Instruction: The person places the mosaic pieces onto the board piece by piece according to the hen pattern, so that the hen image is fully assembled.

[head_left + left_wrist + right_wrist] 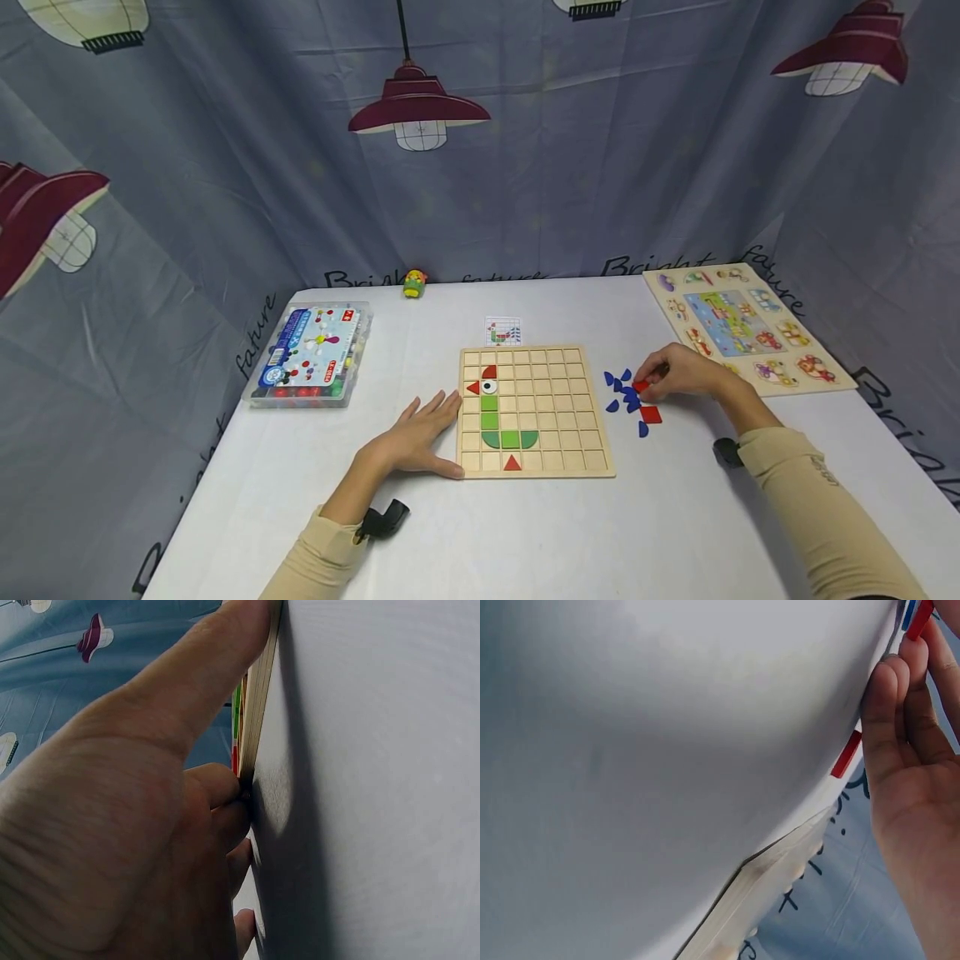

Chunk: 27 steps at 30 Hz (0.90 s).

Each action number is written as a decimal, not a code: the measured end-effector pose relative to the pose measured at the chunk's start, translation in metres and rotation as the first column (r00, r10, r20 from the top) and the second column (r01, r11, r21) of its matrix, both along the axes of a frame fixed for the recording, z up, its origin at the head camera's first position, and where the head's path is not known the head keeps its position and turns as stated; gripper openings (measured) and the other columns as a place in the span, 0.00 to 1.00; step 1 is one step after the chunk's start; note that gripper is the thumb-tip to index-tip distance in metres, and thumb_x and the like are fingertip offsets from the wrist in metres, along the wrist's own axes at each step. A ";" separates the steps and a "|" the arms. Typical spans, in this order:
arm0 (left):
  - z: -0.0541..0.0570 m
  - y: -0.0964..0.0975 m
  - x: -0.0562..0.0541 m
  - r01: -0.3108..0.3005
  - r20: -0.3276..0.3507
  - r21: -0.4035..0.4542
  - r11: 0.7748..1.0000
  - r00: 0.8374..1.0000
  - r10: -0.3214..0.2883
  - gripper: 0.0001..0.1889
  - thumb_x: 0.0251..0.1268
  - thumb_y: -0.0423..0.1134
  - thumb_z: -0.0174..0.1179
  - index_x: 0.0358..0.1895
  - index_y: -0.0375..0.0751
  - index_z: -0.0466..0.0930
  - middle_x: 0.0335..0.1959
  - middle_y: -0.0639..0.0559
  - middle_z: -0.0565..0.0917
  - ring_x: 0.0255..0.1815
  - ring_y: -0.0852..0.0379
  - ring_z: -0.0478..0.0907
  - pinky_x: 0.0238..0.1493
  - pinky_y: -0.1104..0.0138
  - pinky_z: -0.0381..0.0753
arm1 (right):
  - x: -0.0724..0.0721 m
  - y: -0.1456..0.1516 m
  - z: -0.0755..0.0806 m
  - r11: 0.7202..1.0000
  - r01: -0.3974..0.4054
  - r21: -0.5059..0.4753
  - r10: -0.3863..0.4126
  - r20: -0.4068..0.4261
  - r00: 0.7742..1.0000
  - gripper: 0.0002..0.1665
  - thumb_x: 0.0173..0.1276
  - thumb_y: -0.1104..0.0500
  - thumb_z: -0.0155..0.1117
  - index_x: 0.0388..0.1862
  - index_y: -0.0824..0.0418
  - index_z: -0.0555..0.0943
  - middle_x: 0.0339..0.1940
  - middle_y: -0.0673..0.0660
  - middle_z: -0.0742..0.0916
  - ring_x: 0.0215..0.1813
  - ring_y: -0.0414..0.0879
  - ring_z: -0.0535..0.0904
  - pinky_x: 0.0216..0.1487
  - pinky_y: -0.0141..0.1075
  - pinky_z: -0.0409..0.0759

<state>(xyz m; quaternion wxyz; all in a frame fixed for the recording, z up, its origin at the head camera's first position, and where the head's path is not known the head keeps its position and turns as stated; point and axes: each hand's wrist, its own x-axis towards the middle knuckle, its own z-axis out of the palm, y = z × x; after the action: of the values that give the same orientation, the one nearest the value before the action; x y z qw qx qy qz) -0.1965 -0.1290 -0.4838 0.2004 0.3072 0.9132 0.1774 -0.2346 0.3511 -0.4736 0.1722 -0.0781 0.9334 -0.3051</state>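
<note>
1. The left hand (416, 437) lies with fingers spread and straight, grasping nothing; its fingertips and thumb touch the near-left edge of a square, pale wooden board (558, 408) divided into a grid.
2. The right hand (678, 372) pinches a small flat red piece (641, 387) between thumb and fingers, low over the white-covered table (420, 367); the piece's full outline is hidden.
3. Just left of the right fingertips, and partly below them, is a loose scatter of small blue pieces with curved edges (631, 395); a flat red square (651, 414) lies just nearer the person.
4. Between the hands, on the board, green squares (489, 421) and green quarter-round pieces (529, 439) form a bent shape, with a white round eye piece (489, 386), a red curved piece (490, 372) and red triangles (512, 463).
5. Beyond the board, between the hands, lies a small printed paper card (502, 331).
6. Further left than the left hand is a clear plastic box with a printed label (315, 350); well beyond that hand stands a green-and-yellow figurine (414, 283).
7. Beyond and right of the right hand lies a cream picture puzzle board (742, 365).
</note>
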 end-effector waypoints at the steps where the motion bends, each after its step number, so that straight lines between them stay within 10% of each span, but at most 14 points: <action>1: 0.000 0.000 0.000 0.000 0.001 -0.001 1.000 1.000 0.000 0.61 0.46 0.66 0.69 0.79 0.43 0.45 0.81 0.52 0.46 0.82 0.51 0.39 0.80 0.46 0.36 | 0.001 0.000 0.000 1.000 0.008 0.002 -0.008 -0.006 1.000 0.20 0.47 0.54 0.80 0.38 0.60 0.88 0.28 0.51 0.83 0.34 0.45 0.74 0.32 0.29 0.75; 27: 0.000 0.000 -0.001 0.015 -0.013 0.007 1.000 1.000 -0.015 0.61 0.46 0.65 0.70 0.78 0.39 0.46 0.81 0.48 0.48 0.82 0.48 0.41 0.80 0.46 0.37 | 0.017 -0.080 0.012 0.992 -0.067 -0.103 0.051 -0.155 0.987 0.18 0.49 0.53 0.79 0.37 0.60 0.87 0.31 0.50 0.87 0.32 0.41 0.77 0.32 0.28 0.78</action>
<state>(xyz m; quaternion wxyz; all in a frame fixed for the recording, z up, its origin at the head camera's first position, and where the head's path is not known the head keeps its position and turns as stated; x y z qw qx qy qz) -0.1970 -0.1289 -0.4841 0.1948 0.3158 0.9116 0.1771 -0.2179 0.2711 -0.4618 0.1051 -0.1379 0.9232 -0.3431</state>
